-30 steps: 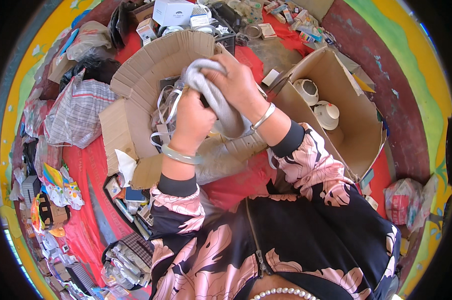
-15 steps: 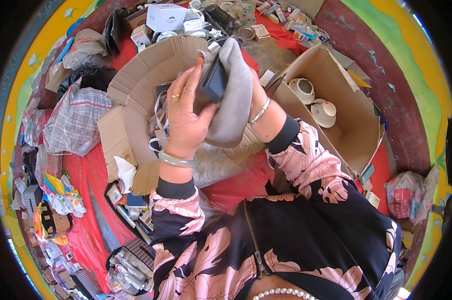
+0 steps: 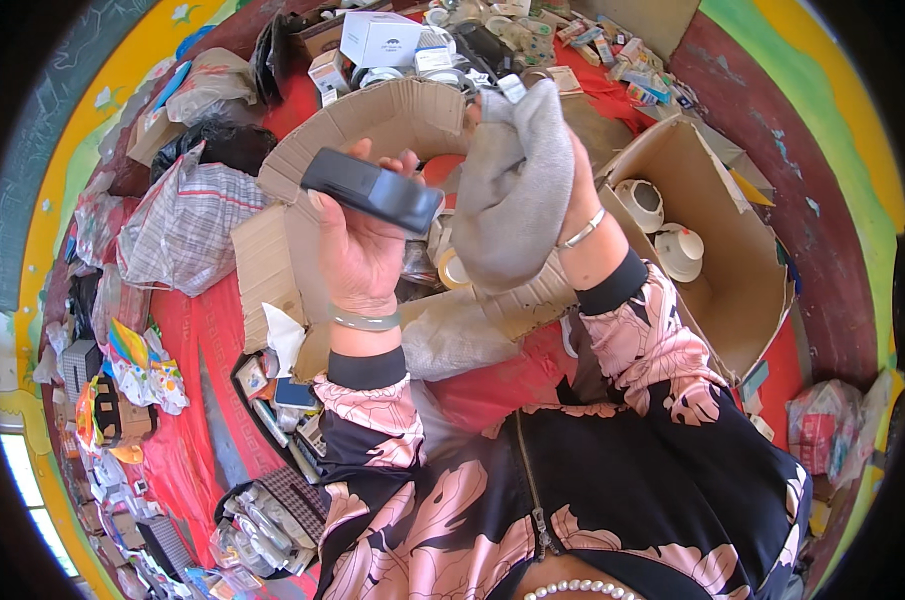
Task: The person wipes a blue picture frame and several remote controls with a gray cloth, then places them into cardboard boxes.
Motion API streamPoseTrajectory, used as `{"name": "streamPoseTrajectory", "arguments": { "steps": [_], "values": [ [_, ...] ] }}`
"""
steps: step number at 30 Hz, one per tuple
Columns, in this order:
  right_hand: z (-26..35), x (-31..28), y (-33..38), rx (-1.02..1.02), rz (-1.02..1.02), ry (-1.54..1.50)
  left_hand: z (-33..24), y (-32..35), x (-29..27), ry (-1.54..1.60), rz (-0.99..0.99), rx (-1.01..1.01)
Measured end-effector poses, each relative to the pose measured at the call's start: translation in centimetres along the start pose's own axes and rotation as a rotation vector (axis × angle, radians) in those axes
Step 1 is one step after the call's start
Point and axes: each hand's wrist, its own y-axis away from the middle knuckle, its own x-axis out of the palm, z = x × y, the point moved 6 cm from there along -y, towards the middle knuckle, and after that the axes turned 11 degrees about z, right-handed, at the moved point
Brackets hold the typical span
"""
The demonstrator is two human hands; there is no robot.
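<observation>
My left hand [image 3: 367,255] holds a smooth black oblong case [image 3: 372,190], thumb on its near side and fingers behind it. The case lies tilted across the palm, over the open cardboard box [image 3: 302,250]. To its right, my right hand [image 3: 580,185] grips a grey cloth [image 3: 512,200] that hangs in a bunched fold; most of the fingers are hidden behind it. A small white piece [image 3: 512,88] shows at the cloth's top edge. Beneath the hands, the box's contents are partly covered, with a round yellow-rimmed item [image 3: 454,268] showing.
A second cardboard box [image 3: 722,270] at the right holds two white round fixtures [image 3: 678,250]. A checked plastic bag [image 3: 187,220] lies at the left, a white carton [image 3: 380,38] at the back. Small goods sit in a dark tray [image 3: 272,520] at lower left, near red sheeting [image 3: 222,380].
The black case has come away from the grey cloth and moved left in my left hand. My right hand keeps the cloth, now apart from the case. The whole view has shifted slightly.
</observation>
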Motion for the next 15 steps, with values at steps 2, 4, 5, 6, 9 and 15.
{"name": "streamPoseTrajectory", "arguments": {
  "steps": [2,4,5,6,9,15],
  "values": [
    [-0.2,1.0,0.0,0.032,-0.041,-0.101,0.3,0.4,-0.4,0.039,-0.038,-0.057],
    [0.2,2.1,0.5,0.009,-0.105,-0.058,0.9,0.3,-1.0,0.090,0.041,-0.102],
    [0.3,2.5,0.8,-0.034,-0.151,0.036,1.4,0.4,-0.7,-0.014,-0.060,-0.137],
    [0.3,2.9,1.2,-0.076,-0.199,0.131,2.2,0.8,-1.1,-0.072,-0.116,-0.202],
    [-0.7,7.1,1.8,-0.264,0.150,1.036,4.3,2.0,-0.7,-0.347,-0.544,-0.321],
    [-1.8,9.7,2.9,-0.710,0.259,1.667,4.1,2.8,-0.5,-0.741,-0.049,-0.315]
  ]
}}
